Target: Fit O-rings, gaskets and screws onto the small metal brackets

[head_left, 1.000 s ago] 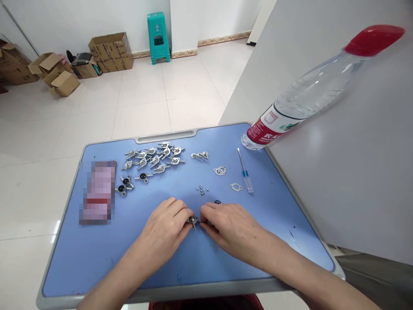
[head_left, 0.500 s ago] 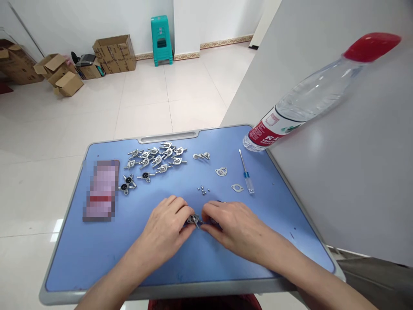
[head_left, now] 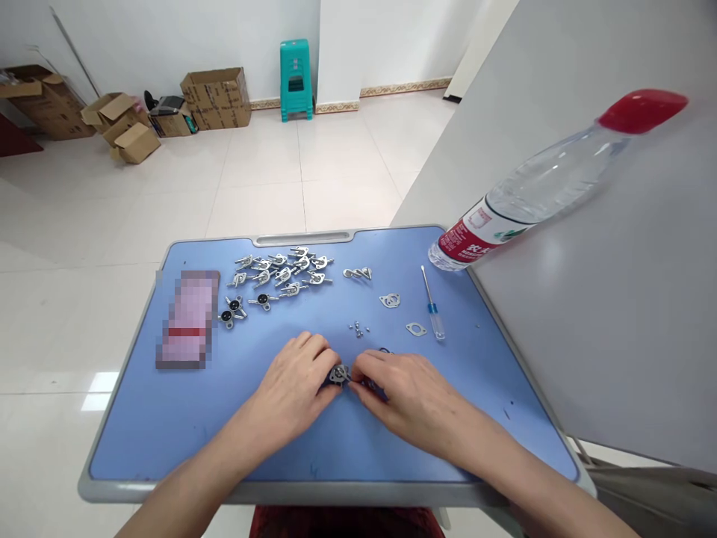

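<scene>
My left hand point(head_left: 301, 377) is closed around one side of a small metal valve point(head_left: 339, 373), low over the front middle of the table. The valve's round, dark centre and its flange face up. From the other side, my right hand point(head_left: 389, 377) pinches with thumb and forefinger at the valve's right end; the fingertips hide what they grip there. A dark ring point(head_left: 386, 350) partly shows behind the right knuckles. Just beyond my hands lie several tiny screws point(head_left: 358, 329). Flat metal plates with holes point(head_left: 416, 329) rest to the right.
Several levered valves point(head_left: 284, 276) lie at the back left, with black-centred ones point(head_left: 263, 300) nearer. Small metal levers point(head_left: 357, 273) form a row beside them. A screwdriver point(head_left: 433, 310) and a large water bottle point(head_left: 504, 205) are at right, a blurred pink item point(head_left: 190, 317) at left.
The lever-like pin that stuck out of the valve towards my right thumb no longer shows, and the valve's face is turned more upward. The whole view has shifted slightly.
</scene>
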Demonstrator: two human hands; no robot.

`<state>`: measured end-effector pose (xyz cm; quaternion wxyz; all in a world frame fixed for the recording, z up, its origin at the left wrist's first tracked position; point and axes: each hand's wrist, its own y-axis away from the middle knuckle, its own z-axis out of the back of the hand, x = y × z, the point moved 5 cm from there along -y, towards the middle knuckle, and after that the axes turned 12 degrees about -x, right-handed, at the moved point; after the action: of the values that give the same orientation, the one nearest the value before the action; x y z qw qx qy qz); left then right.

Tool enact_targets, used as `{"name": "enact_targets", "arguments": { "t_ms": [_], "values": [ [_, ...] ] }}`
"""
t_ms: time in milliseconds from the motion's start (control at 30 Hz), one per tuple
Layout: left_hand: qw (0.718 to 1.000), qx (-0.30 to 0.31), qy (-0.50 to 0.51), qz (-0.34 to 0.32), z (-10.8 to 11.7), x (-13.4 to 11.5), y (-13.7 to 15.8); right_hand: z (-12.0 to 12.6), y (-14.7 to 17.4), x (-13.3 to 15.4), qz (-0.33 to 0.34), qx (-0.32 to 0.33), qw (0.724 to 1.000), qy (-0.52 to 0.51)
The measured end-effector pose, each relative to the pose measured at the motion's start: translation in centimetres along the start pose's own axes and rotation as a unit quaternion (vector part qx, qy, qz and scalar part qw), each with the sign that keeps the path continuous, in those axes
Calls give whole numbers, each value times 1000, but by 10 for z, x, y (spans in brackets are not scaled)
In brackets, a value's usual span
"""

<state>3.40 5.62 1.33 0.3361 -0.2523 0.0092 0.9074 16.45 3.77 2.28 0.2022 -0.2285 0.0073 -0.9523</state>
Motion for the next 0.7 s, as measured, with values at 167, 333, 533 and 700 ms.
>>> {"name": "enact_targets", "arguments": {
  "t_ms": [167, 333, 533, 700],
  "values": [
    [1000, 7, -3, 1, -1, 1, 0, 5, -2, -5, -1, -9, 1000, 22],
    [1000, 4, -10, 6, 0, 1, 0, 3, -2, -3, 23, -17, 999, 38],
    [1000, 10, -6, 21, -2, 2, -1, -7, 2, 1, 40, -17, 998, 49],
    [1000, 4, 1, 18, -1, 3, -1, -1, 1, 0, 38, -17, 999, -6]
  ]
}}
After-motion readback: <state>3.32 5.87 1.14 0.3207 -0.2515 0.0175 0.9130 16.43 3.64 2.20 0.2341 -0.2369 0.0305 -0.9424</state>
